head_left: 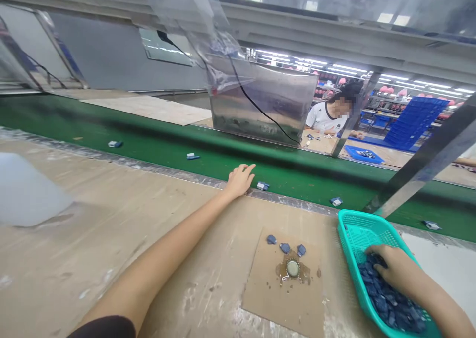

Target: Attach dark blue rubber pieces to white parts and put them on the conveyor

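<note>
My left hand (240,179) reaches out to the near edge of the green conveyor belt (156,147), fingers stretched and apart, holding nothing. A small blue-and-white piece (263,186) lies on the belt just right of its fingertips. My right hand (388,266) is down in a teal plastic basket (357,231) full of dark blue pieces (390,306), fingers curled into the heap; whether they hold any is hidden. Three dark blue pieces (284,246) lie on a brown cardboard sheet (286,293) near a small round metal cap (292,268).
Several more small pieces ride the belt, such as one (115,143) far left and one (193,155) in the middle. A steel box (262,102) with hanging plastic film stands beyond it. A person in a white shirt (325,117) sits across. A slanted metal post (424,164) rises by the basket.
</note>
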`<state>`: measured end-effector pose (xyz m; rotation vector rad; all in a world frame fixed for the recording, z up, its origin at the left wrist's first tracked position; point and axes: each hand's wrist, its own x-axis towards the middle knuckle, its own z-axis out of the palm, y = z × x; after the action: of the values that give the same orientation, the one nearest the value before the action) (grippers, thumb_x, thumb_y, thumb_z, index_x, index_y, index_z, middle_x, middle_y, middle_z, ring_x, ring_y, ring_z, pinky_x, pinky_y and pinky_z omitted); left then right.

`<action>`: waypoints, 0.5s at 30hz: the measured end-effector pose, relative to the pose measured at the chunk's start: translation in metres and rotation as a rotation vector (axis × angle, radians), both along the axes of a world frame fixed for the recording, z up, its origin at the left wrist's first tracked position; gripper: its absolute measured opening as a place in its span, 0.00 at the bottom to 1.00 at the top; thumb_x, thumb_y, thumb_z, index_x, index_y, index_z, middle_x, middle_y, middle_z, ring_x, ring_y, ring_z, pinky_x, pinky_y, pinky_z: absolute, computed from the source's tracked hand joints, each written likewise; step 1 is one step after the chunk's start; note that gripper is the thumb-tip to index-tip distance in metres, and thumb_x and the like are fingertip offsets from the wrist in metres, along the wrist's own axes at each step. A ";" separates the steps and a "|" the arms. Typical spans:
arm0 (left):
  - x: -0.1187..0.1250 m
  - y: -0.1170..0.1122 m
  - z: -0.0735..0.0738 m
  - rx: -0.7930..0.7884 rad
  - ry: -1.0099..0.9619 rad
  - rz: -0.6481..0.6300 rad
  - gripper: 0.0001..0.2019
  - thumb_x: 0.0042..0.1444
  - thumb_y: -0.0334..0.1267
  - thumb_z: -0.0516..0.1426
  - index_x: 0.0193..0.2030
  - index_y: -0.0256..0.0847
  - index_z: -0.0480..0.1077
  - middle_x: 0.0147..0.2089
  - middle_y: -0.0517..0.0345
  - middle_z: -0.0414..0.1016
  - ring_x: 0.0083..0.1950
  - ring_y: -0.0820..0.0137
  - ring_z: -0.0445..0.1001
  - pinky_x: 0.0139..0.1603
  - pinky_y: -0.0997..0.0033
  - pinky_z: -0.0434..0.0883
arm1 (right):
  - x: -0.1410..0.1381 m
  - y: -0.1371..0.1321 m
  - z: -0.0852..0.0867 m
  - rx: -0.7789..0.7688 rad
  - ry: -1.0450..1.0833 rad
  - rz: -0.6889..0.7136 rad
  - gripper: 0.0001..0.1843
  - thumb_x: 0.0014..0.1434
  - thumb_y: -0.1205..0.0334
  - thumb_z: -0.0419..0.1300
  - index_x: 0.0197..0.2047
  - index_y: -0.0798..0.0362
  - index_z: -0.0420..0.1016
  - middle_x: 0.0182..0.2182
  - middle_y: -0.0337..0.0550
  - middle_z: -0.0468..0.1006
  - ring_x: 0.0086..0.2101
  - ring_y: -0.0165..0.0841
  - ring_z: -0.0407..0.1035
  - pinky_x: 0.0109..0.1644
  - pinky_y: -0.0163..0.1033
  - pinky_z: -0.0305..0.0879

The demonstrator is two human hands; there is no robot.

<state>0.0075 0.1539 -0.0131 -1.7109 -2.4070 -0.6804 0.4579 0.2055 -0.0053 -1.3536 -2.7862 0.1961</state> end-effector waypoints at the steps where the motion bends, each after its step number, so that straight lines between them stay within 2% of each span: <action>1: -0.012 -0.002 0.002 0.004 0.000 0.065 0.23 0.59 0.37 0.43 0.61 0.43 0.53 0.57 0.46 0.57 0.55 0.54 0.59 0.52 0.54 0.60 | 0.000 0.001 -0.001 -0.002 0.004 0.007 0.16 0.44 0.71 0.52 0.35 0.54 0.76 0.34 0.50 0.78 0.37 0.46 0.71 0.41 0.47 0.66; 3: -0.038 -0.008 0.004 0.009 -0.005 0.204 0.24 0.57 0.33 0.43 0.62 0.40 0.51 0.59 0.43 0.55 0.56 0.53 0.58 0.53 0.54 0.60 | -0.001 0.005 -0.003 -0.013 0.045 0.029 0.15 0.43 0.69 0.51 0.31 0.51 0.76 0.31 0.49 0.77 0.34 0.45 0.72 0.39 0.46 0.67; 6: -0.076 -0.023 0.004 0.019 -0.024 0.410 0.26 0.55 0.30 0.43 0.62 0.34 0.50 0.60 0.38 0.53 0.57 0.53 0.58 0.53 0.56 0.61 | -0.003 0.010 -0.006 -0.017 0.189 0.017 0.14 0.43 0.63 0.51 0.31 0.50 0.75 0.29 0.48 0.78 0.31 0.46 0.72 0.36 0.46 0.68; 9: -0.098 -0.037 0.001 0.050 -0.032 0.554 0.26 0.56 0.30 0.43 0.63 0.31 0.49 0.60 0.35 0.52 0.56 0.50 0.58 0.51 0.55 0.62 | -0.004 0.014 -0.004 0.010 0.324 -0.054 0.15 0.44 0.53 0.53 0.31 0.49 0.75 0.28 0.47 0.78 0.27 0.46 0.72 0.31 0.46 0.69; 12: -0.109 -0.043 0.000 0.087 -0.036 0.583 0.26 0.56 0.31 0.43 0.62 0.31 0.49 0.61 0.33 0.49 0.58 0.47 0.55 0.51 0.50 0.62 | -0.002 0.018 -0.003 0.079 0.388 -0.099 0.14 0.44 0.51 0.54 0.26 0.48 0.76 0.25 0.45 0.78 0.21 0.42 0.70 0.25 0.43 0.69; 15: -0.118 -0.037 0.000 0.105 -0.043 0.517 0.26 0.56 0.31 0.44 0.62 0.35 0.51 0.64 0.38 0.46 0.62 0.48 0.48 0.53 0.49 0.59 | 0.007 0.021 -0.007 0.155 0.412 -0.087 0.12 0.45 0.53 0.54 0.22 0.46 0.76 0.23 0.41 0.77 0.19 0.38 0.69 0.22 0.40 0.67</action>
<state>-0.1106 0.1169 -0.0130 -0.9740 -2.6225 -0.7448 0.4648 0.2270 -0.0127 -1.2315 -2.3488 0.2213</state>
